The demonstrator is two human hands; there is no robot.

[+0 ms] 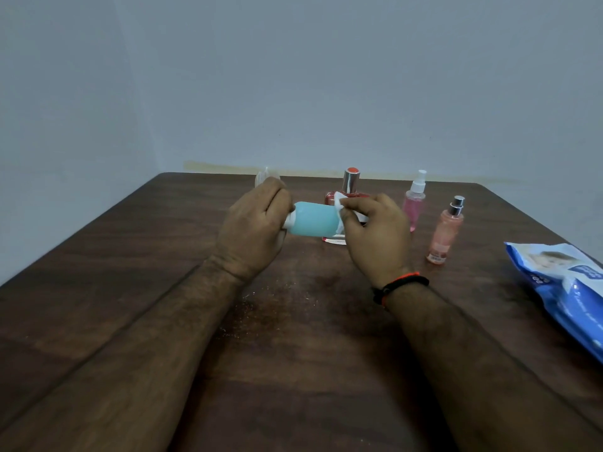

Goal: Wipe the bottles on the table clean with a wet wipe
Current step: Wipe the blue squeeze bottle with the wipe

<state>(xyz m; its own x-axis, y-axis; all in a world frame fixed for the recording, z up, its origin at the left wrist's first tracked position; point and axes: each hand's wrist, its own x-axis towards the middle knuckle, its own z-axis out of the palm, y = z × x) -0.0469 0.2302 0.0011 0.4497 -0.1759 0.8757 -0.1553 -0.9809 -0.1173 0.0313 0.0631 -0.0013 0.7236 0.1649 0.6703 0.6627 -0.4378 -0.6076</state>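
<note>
Teal bottle [315,223] held sideways above the dark wooden desk [293,353], between both hands. Left hand [253,230] in a curled grip round its white cap end. Right hand [375,236] pinching a white wet wipe [339,203] against the bottle's base. Behind: red perfume bottle [349,187], two pink spray bottles [413,203] [445,231] upright. Blue wipes pack [561,288] at far right.

We have one view only, worn on the person's head, looking forward and down across the dark brown wooden desk [326,370] toward the plain grey-blue wall [293,76] behind it. It sits close: both forearms run up from the bottom edge, and the wide lens bows the desk's edges outward.
</note>
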